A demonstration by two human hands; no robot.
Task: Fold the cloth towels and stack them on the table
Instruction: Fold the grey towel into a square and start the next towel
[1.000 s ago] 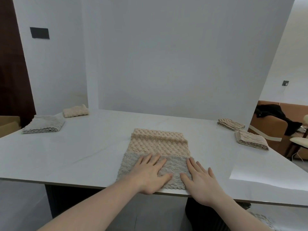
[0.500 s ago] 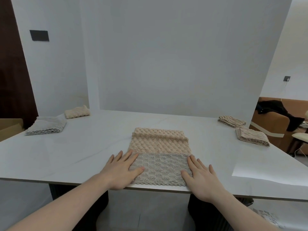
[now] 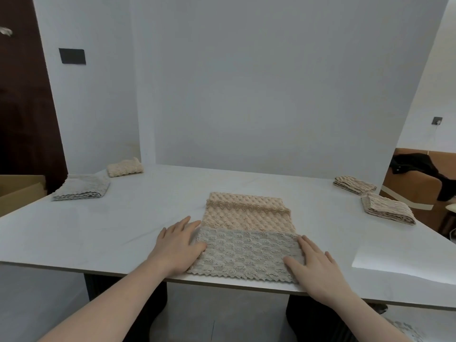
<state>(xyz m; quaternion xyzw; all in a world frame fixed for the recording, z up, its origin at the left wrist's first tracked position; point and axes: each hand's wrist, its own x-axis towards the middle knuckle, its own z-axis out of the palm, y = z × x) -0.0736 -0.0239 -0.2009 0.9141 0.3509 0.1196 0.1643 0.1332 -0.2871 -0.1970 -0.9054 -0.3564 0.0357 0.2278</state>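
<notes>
Towel [image 3: 246,233] sits at the near edge of the table [image 3: 123,218], grey part near, beige part far. Left hand [image 3: 176,245] lies flat at its left edge, right hand [image 3: 314,264] flat on its right edge, fingers straight, gripping nothing. Can't tell how many layers it's folded into. No labels or writing readable anywhere.

A cardboard box [image 3: 19,191] sits at nine o'clock beside a dark wooden door [image 3: 22,107]. At three o'clock, a black garment [image 3: 419,166] drapes a brown sofa [image 3: 414,191].
</notes>
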